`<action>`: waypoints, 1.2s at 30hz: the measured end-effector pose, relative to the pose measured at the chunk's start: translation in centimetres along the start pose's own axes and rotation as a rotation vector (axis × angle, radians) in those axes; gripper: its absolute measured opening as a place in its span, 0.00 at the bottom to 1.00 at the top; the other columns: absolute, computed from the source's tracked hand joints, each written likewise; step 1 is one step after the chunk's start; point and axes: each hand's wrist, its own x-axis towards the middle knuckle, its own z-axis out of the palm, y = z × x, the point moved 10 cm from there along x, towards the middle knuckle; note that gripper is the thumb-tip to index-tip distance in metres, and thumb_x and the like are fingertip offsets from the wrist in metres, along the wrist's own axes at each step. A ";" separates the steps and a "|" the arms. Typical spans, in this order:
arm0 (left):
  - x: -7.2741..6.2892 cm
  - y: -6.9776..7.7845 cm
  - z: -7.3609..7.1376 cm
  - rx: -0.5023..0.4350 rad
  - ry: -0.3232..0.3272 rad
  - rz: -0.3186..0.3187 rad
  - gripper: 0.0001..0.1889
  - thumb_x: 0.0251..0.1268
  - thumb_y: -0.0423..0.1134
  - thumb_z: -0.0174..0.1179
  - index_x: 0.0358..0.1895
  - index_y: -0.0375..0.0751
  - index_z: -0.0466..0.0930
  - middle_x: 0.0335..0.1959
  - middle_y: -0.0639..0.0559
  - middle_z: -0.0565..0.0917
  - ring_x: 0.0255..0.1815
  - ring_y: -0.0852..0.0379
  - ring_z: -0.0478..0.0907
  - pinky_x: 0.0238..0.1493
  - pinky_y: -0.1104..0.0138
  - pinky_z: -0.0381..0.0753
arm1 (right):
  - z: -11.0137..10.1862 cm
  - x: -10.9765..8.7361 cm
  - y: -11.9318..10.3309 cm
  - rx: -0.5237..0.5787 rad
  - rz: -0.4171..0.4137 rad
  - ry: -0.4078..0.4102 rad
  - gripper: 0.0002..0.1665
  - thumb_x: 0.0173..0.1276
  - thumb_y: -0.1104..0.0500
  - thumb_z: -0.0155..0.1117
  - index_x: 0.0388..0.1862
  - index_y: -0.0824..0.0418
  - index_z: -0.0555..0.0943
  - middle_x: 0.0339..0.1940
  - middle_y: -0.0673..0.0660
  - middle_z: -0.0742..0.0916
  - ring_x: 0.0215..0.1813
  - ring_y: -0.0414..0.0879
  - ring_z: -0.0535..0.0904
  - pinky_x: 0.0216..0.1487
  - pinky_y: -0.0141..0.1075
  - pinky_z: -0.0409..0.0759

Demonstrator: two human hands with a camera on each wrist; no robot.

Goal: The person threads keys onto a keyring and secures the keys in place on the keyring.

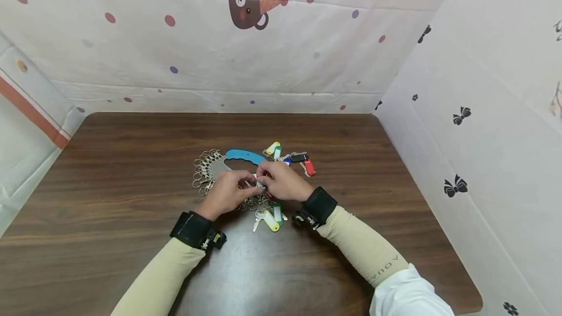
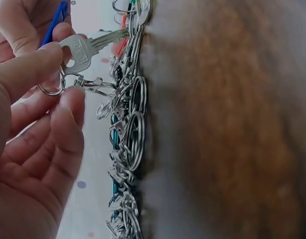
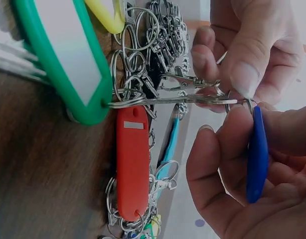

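Note:
At the middle of the table, my left hand [image 1: 229, 193] and right hand [image 1: 283, 180] meet over a grey metal key holder [image 1: 216, 167] with a blue handle [image 1: 245, 155]. Between left thumb and fingers I pinch a split key ring [image 2: 49, 88] carrying a silver key [image 2: 83, 52]. My right fingers hold the blue key tag [image 3: 257, 154] attached to that ring. A swivel clasp [image 2: 95, 85] reaches from the ring to the holder's edge. Close by hang a red tag [image 3: 133, 164] and a green tag [image 3: 68, 59].
Clasps with rings [image 1: 202, 172] line the holder's left edge. Behind my right hand lie yellow [image 1: 273, 148], black [image 1: 300, 158] and red [image 1: 310, 167] tags with keys. Yellow [image 1: 270, 220] and green tags with a key [image 1: 258, 219] lie in front. Patterned cloth walls [image 1: 210, 77] surround the wooden table.

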 end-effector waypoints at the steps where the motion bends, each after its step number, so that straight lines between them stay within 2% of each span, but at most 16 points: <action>1: 0.0 0.0 0.1 -0.006 -0.005 0.001 0.12 0.62 0.43 0.75 0.46 0.44 0.89 0.32 0.55 0.90 0.31 0.64 0.82 0.34 0.71 0.81 | 0.0 0.0 0.0 0.002 0.000 0.001 0.08 0.81 0.63 0.58 0.37 0.61 0.79 0.28 0.54 0.81 0.24 0.39 0.76 0.33 0.30 0.75; 5: -0.1 0.2 0.0 -0.012 -0.006 0.020 0.13 0.60 0.38 0.76 0.48 0.42 0.88 0.33 0.52 0.89 0.31 0.64 0.82 0.34 0.70 0.82 | 0.0 0.1 0.0 0.013 0.012 -0.003 0.08 0.80 0.63 0.58 0.38 0.62 0.80 0.29 0.56 0.83 0.23 0.40 0.77 0.31 0.31 0.76; 11: -0.1 0.5 -0.2 0.022 0.017 0.055 0.10 0.61 0.37 0.75 0.44 0.39 0.90 0.30 0.51 0.89 0.30 0.64 0.81 0.34 0.71 0.81 | 0.1 0.0 0.0 0.019 0.030 -0.015 0.08 0.81 0.63 0.57 0.38 0.61 0.79 0.29 0.56 0.82 0.24 0.40 0.77 0.31 0.31 0.75; 17: -0.2 0.5 -0.2 -0.020 0.006 0.054 0.14 0.62 0.34 0.74 0.50 0.39 0.88 0.35 0.49 0.90 0.32 0.63 0.84 0.36 0.69 0.84 | 0.0 0.1 0.1 0.034 0.031 -0.012 0.07 0.80 0.63 0.58 0.40 0.64 0.80 0.31 0.60 0.84 0.24 0.40 0.77 0.29 0.30 0.74; 21: -0.2 0.7 -0.3 -0.016 0.014 0.058 0.13 0.61 0.31 0.73 0.49 0.38 0.87 0.33 0.50 0.90 0.31 0.63 0.83 0.35 0.70 0.83 | 0.1 0.2 0.2 0.049 0.031 -0.016 0.08 0.81 0.63 0.58 0.41 0.65 0.80 0.30 0.62 0.84 0.23 0.40 0.77 0.28 0.31 0.74; 27: -0.1 1.0 -0.2 -0.004 0.026 0.066 0.12 0.61 0.31 0.72 0.47 0.35 0.88 0.30 0.49 0.90 0.30 0.63 0.83 0.33 0.71 0.82 | 0.1 0.1 0.3 0.039 0.036 -0.015 0.08 0.81 0.63 0.57 0.41 0.65 0.80 0.28 0.58 0.83 0.23 0.41 0.77 0.28 0.31 0.75; 33: 0.0 0.6 0.0 -0.032 0.007 0.046 0.12 0.63 0.32 0.69 0.49 0.32 0.88 0.31 0.48 0.90 0.30 0.63 0.84 0.34 0.70 0.84 | -0.1 0.2 0.3 0.011 0.038 -0.003 0.08 0.81 0.63 0.58 0.40 0.64 0.81 0.28 0.54 0.80 0.24 0.40 0.75 0.30 0.30 0.73; 36: 0.1 0.5 -0.1 -0.014 0.004 0.043 0.11 0.64 0.33 0.68 0.47 0.33 0.88 0.31 0.50 0.90 0.30 0.63 0.83 0.35 0.70 0.83 | -0.1 0.2 0.1 -0.002 0.026 -0.006 0.08 0.81 0.62 0.58 0.38 0.62 0.80 0.28 0.54 0.80 0.24 0.40 0.75 0.31 0.30 0.73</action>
